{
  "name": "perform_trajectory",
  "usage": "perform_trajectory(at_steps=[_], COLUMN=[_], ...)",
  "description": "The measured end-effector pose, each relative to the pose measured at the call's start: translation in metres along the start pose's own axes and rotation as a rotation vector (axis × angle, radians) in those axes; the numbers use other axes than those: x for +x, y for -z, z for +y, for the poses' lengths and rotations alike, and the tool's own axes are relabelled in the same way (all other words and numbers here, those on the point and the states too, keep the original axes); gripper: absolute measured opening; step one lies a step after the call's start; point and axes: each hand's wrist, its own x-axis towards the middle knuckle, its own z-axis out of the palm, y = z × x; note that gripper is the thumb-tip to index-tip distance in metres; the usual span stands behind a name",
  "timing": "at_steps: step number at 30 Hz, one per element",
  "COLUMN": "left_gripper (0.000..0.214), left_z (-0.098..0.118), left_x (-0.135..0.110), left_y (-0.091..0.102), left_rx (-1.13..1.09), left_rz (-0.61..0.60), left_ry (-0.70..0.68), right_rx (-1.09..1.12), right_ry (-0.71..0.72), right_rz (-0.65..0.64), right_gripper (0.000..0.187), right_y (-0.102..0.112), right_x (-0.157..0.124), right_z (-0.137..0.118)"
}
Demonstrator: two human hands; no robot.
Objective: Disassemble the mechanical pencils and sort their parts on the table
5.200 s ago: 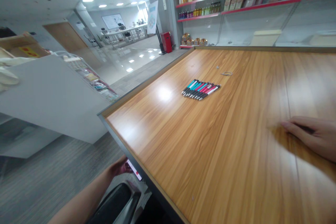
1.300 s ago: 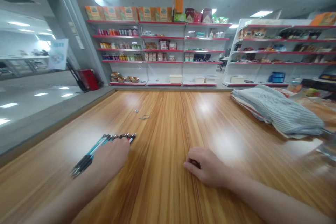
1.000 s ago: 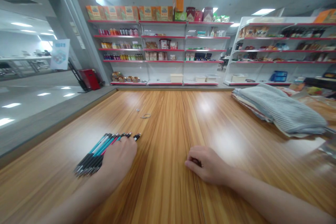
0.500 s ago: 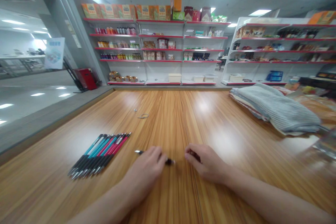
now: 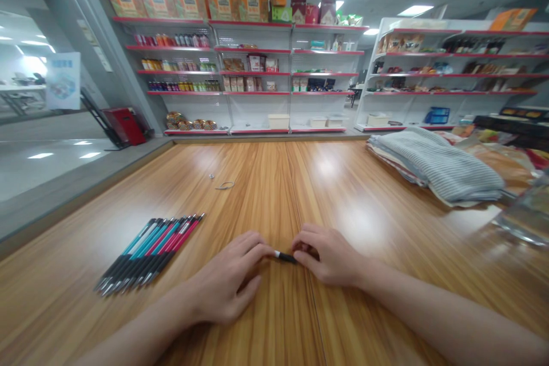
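Note:
A pen [image 5: 286,257], black with a short white part, lies between my two hands low over the wooden table. My left hand [image 5: 234,274] has its fingers stretched toward the white part, their tips at or just over it, and its thumb stands apart. Curled fingers of my right hand [image 5: 328,254] close on the pen's black end, and that end is partly hidden by them. Left of my left hand, a row of several pens [image 5: 150,254] lies side by side, teal, red and white with black grips and silver tips.
A thin wire loop [image 5: 225,185] and a tiny metal piece [image 5: 211,176] lie farther back on the table [image 5: 257,166]. Folded striped cloth [image 5: 441,163] is stacked at the right, near a clear container [image 5: 527,211]. Stocked shelves [image 5: 253,100] stand beyond the table.
The pen has moved right, out from under my left hand, to my right hand's fingers. My left hand's fingers have spread. The camera view has shifted slightly.

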Motion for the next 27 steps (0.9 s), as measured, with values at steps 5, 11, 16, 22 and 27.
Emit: perform_trajectory(at_steps=[5, 11, 16, 22, 27], left_gripper=[0.028, 0.025, 0.022, 0.025, 0.019], left_z=[-0.009, -0.011, -0.007, -0.005, -0.003], left_x=[0.005, 0.005, 0.007, 0.005, 0.008], left_y=[-0.014, -0.014, -0.022, -0.03, -0.027], left_rx=[0.039, 0.178, 0.304, 0.35, 0.364], left_rz=[0.102, 0.039, 0.098, 0.036, -0.065], left_ry=[0.08, 0.024, 0.003, 0.043, 0.092], right_rx=[-0.024, -0.068, -0.108, -0.151, -0.17], right_ry=[0.055, 0.089, 0.103, 0.142, 0.192], right_rz=[-0.059, -0.034, -0.005, -0.027, -0.02], right_gripper=[0.016, 0.015, 0.03, 0.033, 0.035], right_y=[0.003, -0.002, -0.006, -0.01, -0.012], right_x=[-0.001, 0.001, 0.002, 0.002, 0.003], right_z=[0.002, 0.002, -0.002, -0.004, -0.001])
